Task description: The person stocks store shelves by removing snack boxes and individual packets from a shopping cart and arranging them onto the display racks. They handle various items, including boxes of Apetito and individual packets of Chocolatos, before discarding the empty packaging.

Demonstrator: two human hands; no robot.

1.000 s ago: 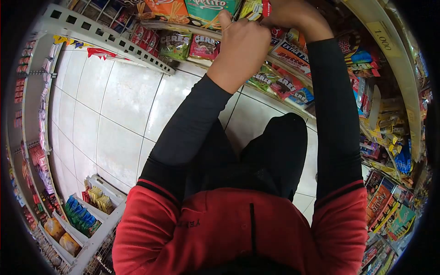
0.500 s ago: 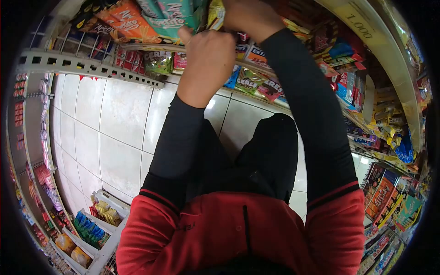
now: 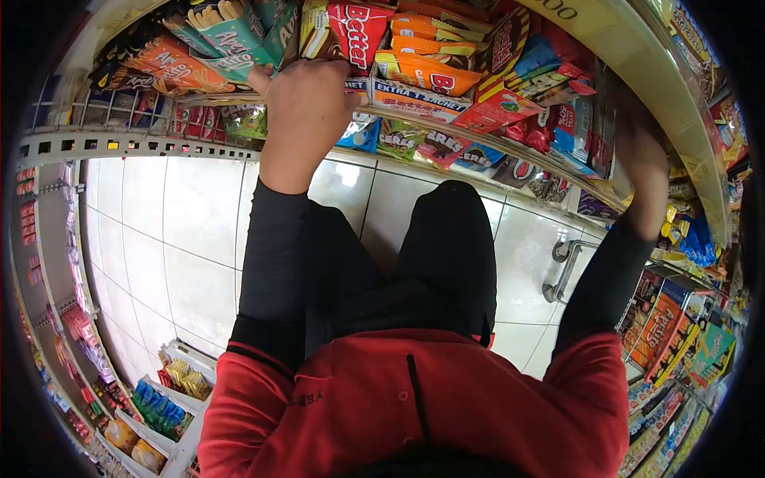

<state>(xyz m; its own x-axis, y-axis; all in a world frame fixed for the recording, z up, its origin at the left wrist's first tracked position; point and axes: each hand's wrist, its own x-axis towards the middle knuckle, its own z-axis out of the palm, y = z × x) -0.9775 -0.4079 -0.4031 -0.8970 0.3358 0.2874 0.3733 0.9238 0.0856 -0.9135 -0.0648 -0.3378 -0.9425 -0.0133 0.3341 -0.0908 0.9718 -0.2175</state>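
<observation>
My left hand (image 3: 311, 103) is at the front of the shelf, its fingers curled over the front of a display box (image 3: 356, 84) of red Better snack packets (image 3: 358, 33); the fingertips are hidden. Just left of it stand teal Apetito packs (image 3: 239, 44) and orange packs (image 3: 177, 65). Beside it on the right is a second box (image 3: 418, 101) with orange Better packets (image 3: 426, 72). My right hand (image 3: 640, 151) is far right, under the upper shelf's edge, near blue and red packs (image 3: 570, 131). Motion and shadow smear its fingers, and I see nothing clearly in them.
An upper shelf edge (image 3: 637, 56) with a price strip curves over the right side. Ceres bags (image 3: 398, 139) line the lower shelf. A metal rack with wheels (image 3: 562, 267) stands right of my knees. White baskets of snacks (image 3: 187, 414) are at lower left, on the tiled floor (image 3: 199, 207).
My right hand has left the spot beside my left hand and swung far right along the shelf. My left hand has shifted slightly left; the Better packets now show.
</observation>
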